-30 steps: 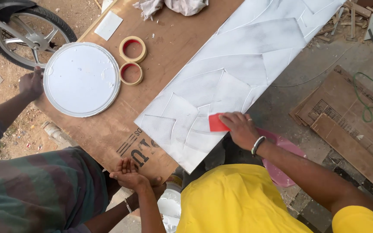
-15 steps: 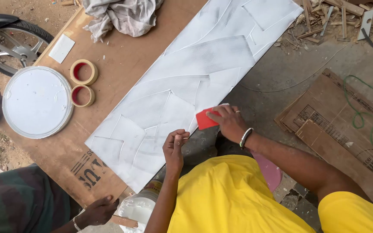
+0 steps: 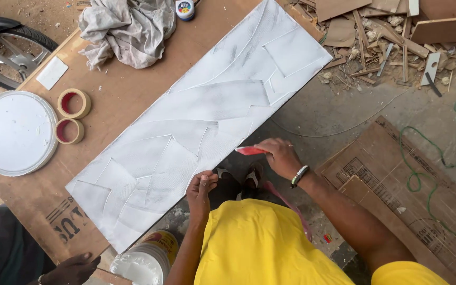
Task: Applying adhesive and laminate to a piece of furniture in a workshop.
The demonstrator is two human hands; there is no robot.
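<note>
A long white panel coated in plaster, with raised angular shapes, lies slantwise on a brown board. My right hand holds a red scraper flat against the panel's near edge. My left hand has its fingers curled on the same edge, a little lower and to the left. My yellow shirt fills the bottom of the view.
A round white lid, two tape rolls, a grey rag and a small jar sit on the board. A tub of white paste stands below. Another person's hand is at bottom left. Wood scraps, cardboard, a wheel.
My left hand has come up from below onto the panel's edge. My right hand with the scraper has slid rightward along that edge. The other person's hand has dropped towards the bottom left.
</note>
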